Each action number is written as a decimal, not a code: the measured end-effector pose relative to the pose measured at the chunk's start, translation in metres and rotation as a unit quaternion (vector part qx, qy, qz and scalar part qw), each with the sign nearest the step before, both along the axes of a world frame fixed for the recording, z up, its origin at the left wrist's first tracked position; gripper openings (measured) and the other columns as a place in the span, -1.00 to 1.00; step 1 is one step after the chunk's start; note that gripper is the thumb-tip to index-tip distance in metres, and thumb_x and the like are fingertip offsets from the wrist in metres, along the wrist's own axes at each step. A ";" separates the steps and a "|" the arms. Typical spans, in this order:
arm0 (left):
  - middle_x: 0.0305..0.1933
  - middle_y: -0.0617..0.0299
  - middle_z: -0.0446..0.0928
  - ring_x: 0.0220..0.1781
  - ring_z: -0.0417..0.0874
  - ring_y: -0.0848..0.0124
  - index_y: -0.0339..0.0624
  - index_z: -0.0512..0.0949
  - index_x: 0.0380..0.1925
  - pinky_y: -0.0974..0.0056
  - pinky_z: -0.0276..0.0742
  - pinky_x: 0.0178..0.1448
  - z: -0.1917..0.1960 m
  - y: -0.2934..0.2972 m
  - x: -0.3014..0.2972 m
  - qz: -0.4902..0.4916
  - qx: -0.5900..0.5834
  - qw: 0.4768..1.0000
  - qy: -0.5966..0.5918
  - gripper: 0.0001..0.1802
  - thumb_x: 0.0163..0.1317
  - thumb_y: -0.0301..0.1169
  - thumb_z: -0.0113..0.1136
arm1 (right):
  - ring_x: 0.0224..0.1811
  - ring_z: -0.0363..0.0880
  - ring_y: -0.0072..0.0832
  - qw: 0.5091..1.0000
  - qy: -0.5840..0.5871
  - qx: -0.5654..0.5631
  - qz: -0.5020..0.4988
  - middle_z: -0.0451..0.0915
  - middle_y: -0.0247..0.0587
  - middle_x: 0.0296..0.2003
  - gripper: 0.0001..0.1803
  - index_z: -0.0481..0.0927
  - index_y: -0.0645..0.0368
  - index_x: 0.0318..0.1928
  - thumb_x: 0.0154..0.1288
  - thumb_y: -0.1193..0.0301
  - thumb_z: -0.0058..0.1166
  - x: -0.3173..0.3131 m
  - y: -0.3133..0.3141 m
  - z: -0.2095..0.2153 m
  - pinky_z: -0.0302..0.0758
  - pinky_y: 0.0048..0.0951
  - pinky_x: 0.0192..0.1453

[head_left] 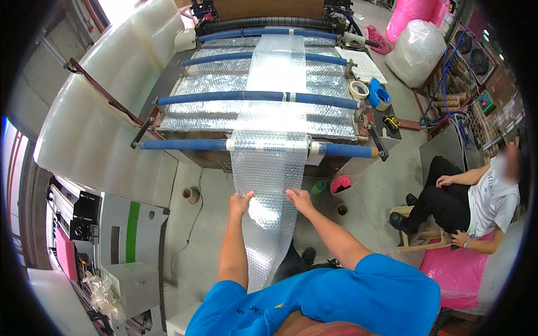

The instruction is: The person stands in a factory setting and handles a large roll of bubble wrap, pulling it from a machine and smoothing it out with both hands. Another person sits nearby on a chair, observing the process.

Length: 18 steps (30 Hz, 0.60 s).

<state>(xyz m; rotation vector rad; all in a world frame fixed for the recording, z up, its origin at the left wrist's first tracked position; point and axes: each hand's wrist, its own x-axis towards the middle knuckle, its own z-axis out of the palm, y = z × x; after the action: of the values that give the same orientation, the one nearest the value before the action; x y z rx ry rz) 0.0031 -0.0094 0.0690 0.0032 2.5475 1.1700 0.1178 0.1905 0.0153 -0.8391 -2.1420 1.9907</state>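
A long strip of clear bubble wrap (pixel 269 173) runs down from the machine over the nearest blue-covered roller (pixel 190 145) and hangs toward me. My left hand (pixel 241 204) grips its left edge, thumb lying on top. On the opposite edge my right hand (pixel 300 200) pinches the film in the same way, and the strip stretches between the two. Its lower end drops in front of my body. The fingers under the film are partly hidden. Farther back, the strip passes several blue rollers above a silvery bubbled sheet (pixel 213 120).
Tape rolls (pixel 358 89), a blue tape dispenser (pixel 379 95) and a yellow-black tape measure (pixel 391 122) lie at the machine's right side. Big bubble wrap rolls (pixel 84 112) stand left, above a grey cabinet (pixel 134 229). A seated person (pixel 476 196) is at right. A cardboard core (pixel 191 195) stands on the floor.
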 end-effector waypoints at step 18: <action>-0.38 0.11 0.52 -0.37 0.50 0.39 -0.38 0.46 -0.35 0.33 0.39 -0.23 0.079 0.024 -0.042 -0.021 0.144 0.983 0.116 -0.42 -0.29 -0.11 0.33 | -0.62 0.44 -0.54 0.988 -0.082 0.110 0.070 0.48 -0.23 -0.66 -0.54 0.48 0.31 -0.53 0.04 0.08 0.00 -0.048 0.028 0.102 0.36 -0.50 -0.56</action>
<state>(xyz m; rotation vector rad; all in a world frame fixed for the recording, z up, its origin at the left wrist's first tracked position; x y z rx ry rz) -0.0388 0.0141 0.1484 0.2754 2.5295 1.5936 0.0694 0.2183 0.1173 -0.8638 -2.5205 1.7530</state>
